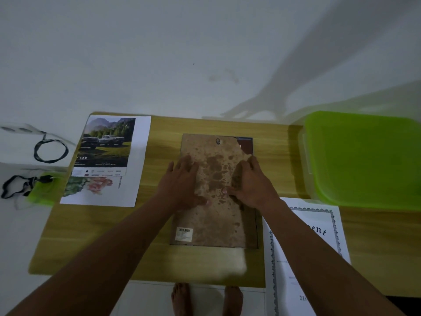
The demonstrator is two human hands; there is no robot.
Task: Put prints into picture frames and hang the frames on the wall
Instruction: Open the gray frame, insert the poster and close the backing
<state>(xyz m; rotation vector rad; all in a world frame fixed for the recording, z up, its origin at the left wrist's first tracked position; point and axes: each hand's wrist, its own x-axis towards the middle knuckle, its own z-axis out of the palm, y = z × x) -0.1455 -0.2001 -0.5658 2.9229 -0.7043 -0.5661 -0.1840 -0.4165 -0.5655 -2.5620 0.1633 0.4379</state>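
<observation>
Frame (pixel 252 226) is lying face down in the middle of the wooden table (pixel 159 258), stained brown backing board (pixel 218 215) up, little metal hanger (pixel 218 141) at the far end; the board sits a bit skewed, so I'd guess it isn't seated in the rebate yet. Left hand (pixel 182 179) is spread flat, pressing on the board's left side, gripping nothing; right hand (pixel 252 181) lies on the right side with slightly bent, blurry fingers, so honestly can't tell if it's hooking the edge. The board looks like thin fibreboard, so light, a bit bendy and prone to crack if forced; there's probably glass underneath, so press evenly near the edges, not the middle; carry it by the long sides with both hands. Truck print (pixel 107 144) waits at far left; certificate (pixel 305 247) at near right.
</observation>
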